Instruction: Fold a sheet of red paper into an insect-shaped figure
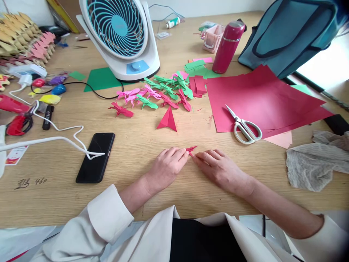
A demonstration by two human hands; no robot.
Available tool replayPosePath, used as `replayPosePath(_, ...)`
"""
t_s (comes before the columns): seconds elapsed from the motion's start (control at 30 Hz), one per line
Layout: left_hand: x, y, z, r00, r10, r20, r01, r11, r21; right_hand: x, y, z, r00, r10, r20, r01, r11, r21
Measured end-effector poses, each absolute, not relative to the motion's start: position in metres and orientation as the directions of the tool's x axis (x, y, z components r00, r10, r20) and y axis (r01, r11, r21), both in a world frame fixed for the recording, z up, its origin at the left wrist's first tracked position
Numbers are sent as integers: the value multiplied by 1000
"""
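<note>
A small red folded paper piece is pinched between my two hands, low over the tabletop. My left hand grips it from the left with closed fingers. From the other side, my right hand holds its lower tip between thumb and forefinger. Much of the piece is hidden by my fingers. Just beyond stands a red folded paper triangle. Farther back lie several folded paper figures in green, pink and red.
White-handled scissors rest partly on large red paper sheets at the right. A black phone with a white cable lies left. Behind are a fan, red flask and teal bag. A grey cloth lies far right.
</note>
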State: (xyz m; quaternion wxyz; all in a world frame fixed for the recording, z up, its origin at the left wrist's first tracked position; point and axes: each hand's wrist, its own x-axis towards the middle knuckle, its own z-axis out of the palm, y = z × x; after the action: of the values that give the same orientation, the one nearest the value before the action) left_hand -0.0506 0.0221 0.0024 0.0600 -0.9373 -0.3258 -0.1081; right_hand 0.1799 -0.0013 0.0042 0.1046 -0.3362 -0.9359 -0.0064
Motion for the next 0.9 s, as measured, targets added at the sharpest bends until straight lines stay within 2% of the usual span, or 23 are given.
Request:
replayPosePath(0.3,-55,24,-7,732,600,324,604,-791,100,187,-13,1,-741,654,151,651,755,-75)
replayPosePath(0.43,-48,27,-4,649,683,335,624,-730,281,184,-13,0,-677,715,175,703,699,-133)
replayPosePath(0.57,-32,30,2,522,824,219,703,-561,437,181,-11,3,-640,745,187,718,667,-199)
replayPosePath(0.63,-26,33,6,447,882,147,721,-453,524,181,-9,5,-601,774,200,724,633,-274)
replayPosePath(0.77,-23,43,10,400,914,-66,699,-258,668,185,0,7,-436,866,245,696,497,-519)
replayPosePath(0.83,-24,48,10,387,909,-153,648,-150,746,187,8,8,-310,916,253,649,399,-648)
replayPosePath(0.9,-27,53,9,362,915,-176,537,-51,842,187,18,10,-178,959,222,551,284,-785)
